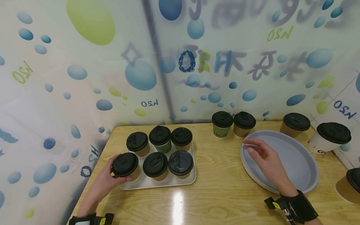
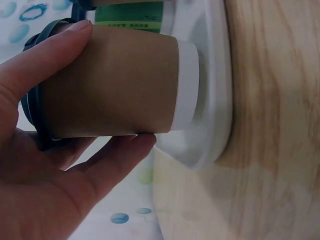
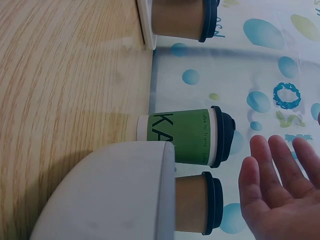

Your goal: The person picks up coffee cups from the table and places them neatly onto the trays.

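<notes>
My left hand (image 1: pixel 105 182) grips a brown paper coffee cup (image 2: pixel 115 82) with a black lid, thumb on one side and fingers on the other. This cup is upright at the front left corner of a white rectangular tray (image 1: pixel 171 182). Beside it on the tray stand several more lidded cups, among them a green one (image 1: pixel 163 147) in the back row and a brown one (image 1: pixel 156 167) in front. Over the left part of a round grey tray (image 1: pixel 298 162), my right hand (image 1: pixel 265 157) hovers with nothing in it, its fingers loosely extended in the right wrist view.
Behind the round tray's left side stand a green cup (image 3: pixel 185 135) and a brown cup (image 3: pixel 190 202). Along its right are another brown cup (image 1: pixel 295 125), a white cup (image 1: pixel 329 137) and a brown cup (image 1: pixel 348 187). A patterned curtain (image 1: pixel 197 87) rises behind the wooden table (image 1: pixel 216 187).
</notes>
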